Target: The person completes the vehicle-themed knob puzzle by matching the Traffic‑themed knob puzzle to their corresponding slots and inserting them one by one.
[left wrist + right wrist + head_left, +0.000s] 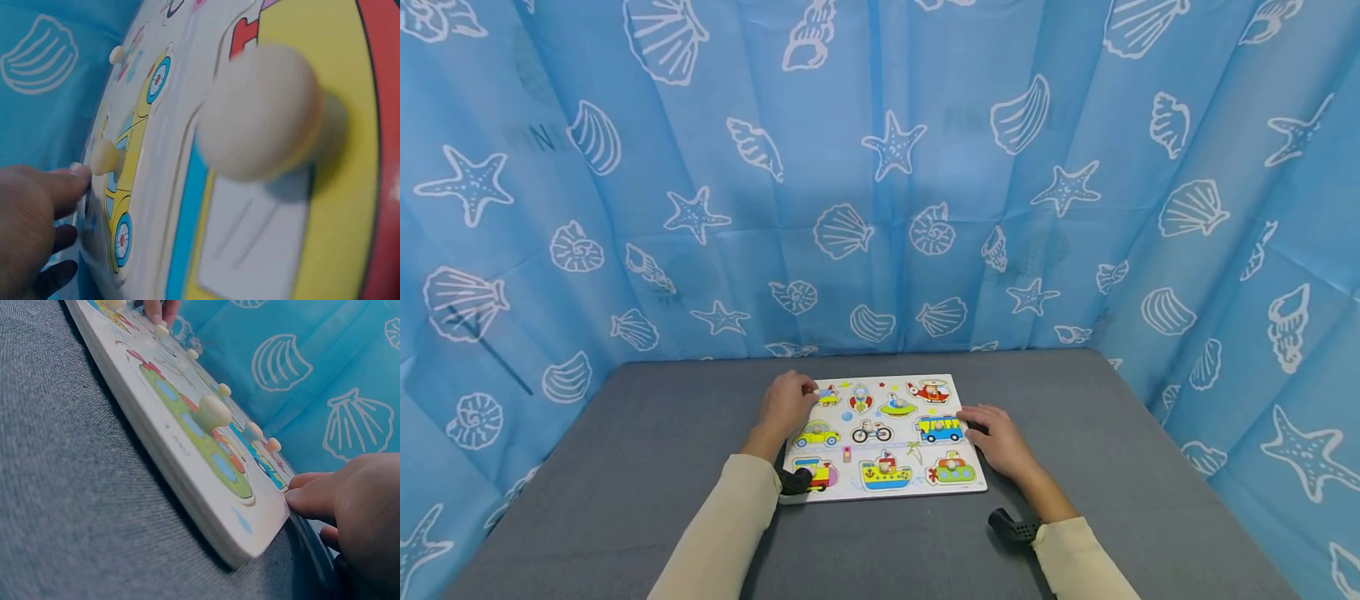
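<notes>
A white wooden peg puzzle board [880, 498] lies on the grey table, its vehicle pieces set in their places with round knobs. My left hand [785, 406] holds the far left edge of the board, fingertips beside the airplane piece [829, 397]. In the left wrist view, the yellow car piece [128, 181] stands just past those fingertips. On the opposite side my right hand [996, 437] grips the right edge near the blue bus piece [942, 428]. The right wrist view shows the thumb and forefinger together at the edge, beyond the green submarine piece [187, 419].
The grey table [662, 467] stretches out around the board. A blue curtain [880, 192] with white shells and starfish hangs behind and at both sides. Black wrist devices [1015, 527] sit by both cuffs; the left one overlaps the train piece [820, 475] in the head view.
</notes>
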`<state>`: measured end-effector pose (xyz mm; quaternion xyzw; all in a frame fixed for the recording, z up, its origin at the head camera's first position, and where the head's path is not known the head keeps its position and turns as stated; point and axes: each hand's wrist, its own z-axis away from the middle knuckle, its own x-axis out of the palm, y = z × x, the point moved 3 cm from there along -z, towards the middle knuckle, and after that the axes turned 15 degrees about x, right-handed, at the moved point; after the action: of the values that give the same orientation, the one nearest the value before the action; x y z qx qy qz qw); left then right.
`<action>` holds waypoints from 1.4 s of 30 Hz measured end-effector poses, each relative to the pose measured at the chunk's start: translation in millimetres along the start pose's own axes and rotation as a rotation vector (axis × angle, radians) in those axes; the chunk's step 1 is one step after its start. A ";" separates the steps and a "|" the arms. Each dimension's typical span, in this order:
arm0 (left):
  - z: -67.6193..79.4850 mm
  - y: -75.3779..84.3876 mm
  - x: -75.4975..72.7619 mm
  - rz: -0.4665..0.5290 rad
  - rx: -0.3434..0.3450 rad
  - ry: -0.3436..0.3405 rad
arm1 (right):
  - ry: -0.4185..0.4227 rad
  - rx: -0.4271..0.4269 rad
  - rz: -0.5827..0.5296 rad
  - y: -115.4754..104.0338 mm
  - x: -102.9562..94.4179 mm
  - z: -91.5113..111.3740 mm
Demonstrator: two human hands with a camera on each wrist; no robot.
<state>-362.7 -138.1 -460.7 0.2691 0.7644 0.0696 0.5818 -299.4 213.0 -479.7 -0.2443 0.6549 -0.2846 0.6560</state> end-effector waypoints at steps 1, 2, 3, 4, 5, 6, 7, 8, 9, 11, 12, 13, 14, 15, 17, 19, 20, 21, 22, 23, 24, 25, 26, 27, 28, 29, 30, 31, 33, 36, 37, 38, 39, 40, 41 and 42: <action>0.1 -0.2 0.7 0.001 -0.002 -0.002 | 0.000 -0.001 0.001 -0.2 0.2 0.2; 0.4 -0.6 1.3 0.005 -0.004 -0.003 | -0.001 -0.004 0.003 -0.5 0.4 0.6; 0.7 -1.5 2.0 0.003 -0.003 -0.003 | -0.002 -0.006 0.004 -0.6 0.8 0.7; 1.0 -2.1 2.3 0.003 -0.003 -0.003 | -0.003 -0.008 0.004 -1.0 1.0 0.9; 1.4 -2.5 2.3 0.005 -0.003 0.000 | -0.004 -0.010 0.003 -1.2 1.3 0.9; 1.6 -2.8 2.1 0.007 -0.002 0.002 | -0.003 -0.010 0.003 -1.2 1.6 0.8; 1.8 -2.8 1.7 0.009 -0.001 0.004 | -0.003 -0.011 0.003 -1.3 1.7 0.6; 2.1 -2.8 1.5 0.011 0.000 0.005 | -0.004 -0.010 0.002 -1.2 1.8 0.4; 2.2 -2.5 1.1 0.013 0.000 0.005 | -0.003 -0.010 0.004 -1.2 1.8 0.2; 2.6 -1.8 0.7 0.017 -0.003 0.003 | -0.002 -0.007 0.005 -1.2 1.6 0.1; 2.8 -1.7 0.6 0.018 -0.004 0.001 | -0.002 -0.006 0.005 -1.3 1.6 0.2; 3.0 -1.6 0.6 0.019 -0.005 0.000 | -0.003 -0.006 0.006 -1.3 1.5 0.4; 3.2 -1.5 0.6 0.020 -0.007 -0.002 | -0.004 -0.006 0.007 -1.3 1.5 0.7; 3.6 -1.4 0.5 0.020 -0.006 -0.003 | -0.005 -0.007 0.008 -1.4 1.4 1.0; 4.1 -1.2 -0.1 0.019 -0.001 -0.003 | -0.006 -0.006 0.007 -1.4 1.4 1.5; 4.5 -1.4 -0.7 0.022 0.009 -0.002 | -0.006 -0.004 0.006 -1.4 1.7 2.0; 4.7 -1.8 -1.0 0.024 0.014 -0.001 | -0.006 -0.003 0.005 -1.4 1.8 2.2; 4.9 -2.3 -1.2 0.026 0.020 0.001 | -0.004 -0.003 0.006 -1.5 1.9 2.4; 5.2 -3.0 -1.3 0.030 0.027 0.005 | -0.004 -0.003 0.006 -1.5 2.1 2.5; 5.5 -3.9 -1.2 0.034 0.031 0.008 | -0.003 -0.003 0.006 -1.6 2.1 2.6; 6.1 -5.0 -1.1 0.039 0.036 0.011 | -0.002 -0.004 0.007 -1.6 2.1 2.6; 6.8 -6.1 -0.9 0.044 0.040 0.014 | -0.002 -0.004 0.009 -1.7 2.0 2.7; 7.6 -7.3 -0.8 0.048 0.042 0.016 | -0.003 -0.004 0.010 -1.8 2.0 2.8; 8.5 -8.4 -1.0 0.056 0.045 0.019 | -0.004 -0.003 0.010 -1.9 1.9 2.8; 9.4 -9.5 -1.3 0.065 0.044 0.021 | -0.005 0.000 0.008 -1.9 1.7 2.8; 10.4 -10.3 -2.0 0.080 0.041 0.025 | -0.005 0.001 0.008 -1.9 1.4 2.8; 11.2 -11.1 -2.7 0.091 0.042 0.029 | -0.006 0.004 0.007 -1.9 1.1 2.8; 11.9 -12.0 -3.6 0.104 0.041 0.033 | -0.005 0.005 0.006 -1.8 0.8 2.9; 13.7 -13.9 -5.8 0.127 0.041 0.045 | -0.003 0.005 -0.001 -1.8 0.1 3.0; 16.8 -17.4 -9.3 0.142 0.055 0.063 | 0.000 -0.005 -0.004 -1.3 -0.1 2.8; 18.2 -18.7 -10.4 0.149 0.060 0.069 | 0.001 -0.008 -0.005 -0.8 0.0 2.5; 19.9 -19.9 -11.7 0.155 0.064 0.078 | 0.001 -0.010 -0.009 -0.5 -0.1 2.2; 21.7 -21.4 -13.3 0.153 0.071 0.087 | 0.000 -0.013 -0.011 -0.1 -0.2 2.1; 23.7 -22.6 -14.8 0.152 0.077 0.098 | 0.002 -0.018 -0.016 0.4 -0.3 1.6; 26.0 -23.6 -16.6 0.151 0.082 0.109 | 0.002 -0.022 -0.024 1.2 -0.5 1.2; 28.2 -24.9 -18.4 0.147 0.087 0.119 | 0.001 -0.024 -0.038 2.1 -0.7 0.9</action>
<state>-341.6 -174.1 -464.3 0.3447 0.7781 0.0947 0.5165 -298.4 214.9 -480.6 -0.2644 0.6540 -0.2890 0.6472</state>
